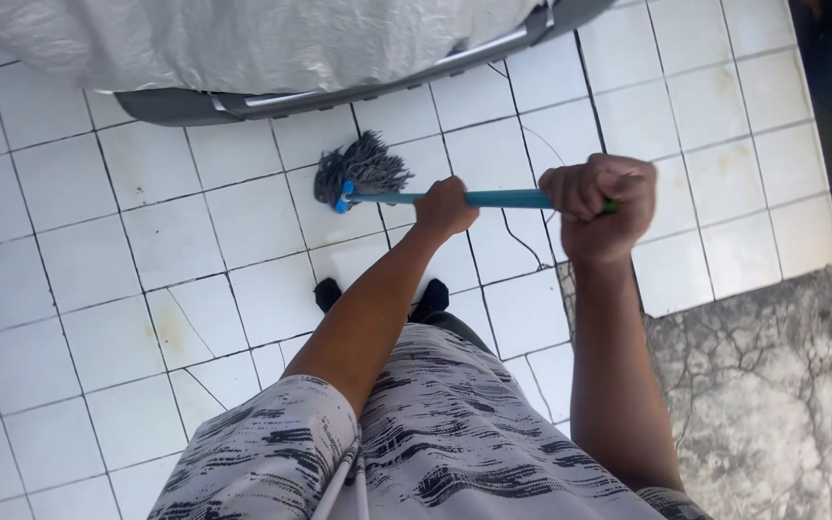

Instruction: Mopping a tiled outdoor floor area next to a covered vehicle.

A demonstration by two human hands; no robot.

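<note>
A mop with a teal handle and a grey string head rests its head on the white tiled floor. My left hand grips the handle partway down, close to the blue head clamp. My right hand is closed around the upper end of the handle. The mop head lies just in front of a covered vehicle's grey bumper.
A pale cover drapes the vehicle along the top edge. My dark shoes stand on the tiles below the mop. Cracked bare concrete borders the tiles at the right.
</note>
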